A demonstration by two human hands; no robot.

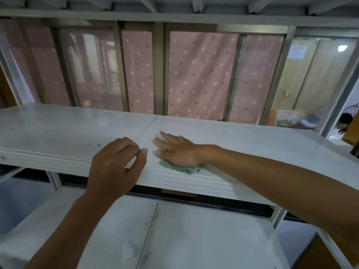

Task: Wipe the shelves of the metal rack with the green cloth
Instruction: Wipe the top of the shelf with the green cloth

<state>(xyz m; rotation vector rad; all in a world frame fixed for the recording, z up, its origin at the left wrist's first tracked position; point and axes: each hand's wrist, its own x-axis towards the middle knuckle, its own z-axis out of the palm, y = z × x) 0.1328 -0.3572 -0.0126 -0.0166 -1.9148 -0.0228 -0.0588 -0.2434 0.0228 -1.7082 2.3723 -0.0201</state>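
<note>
The white metal rack fills the view. Its middle shelf (58,129) runs across at chest height, and a lower shelf (194,239) with dark stains along its seam lies beneath. My right hand (178,148) lies flat, palm down, on the green cloth (182,167), pressing it onto the middle shelf near the front edge; only the cloth's near edge shows from under the palm. My left hand (116,164) hovers at the shelf's front lip just left of the cloth, fingers curled with the thumb apart, holding nothing.
Another rack shelf (174,8) hangs overhead. Behind the rack are glass panels in olive frames with a pink dotted curtain (202,74). At the far right, rack uprights (342,90) frame a wooden wall, and a person (344,122) is partly visible.
</note>
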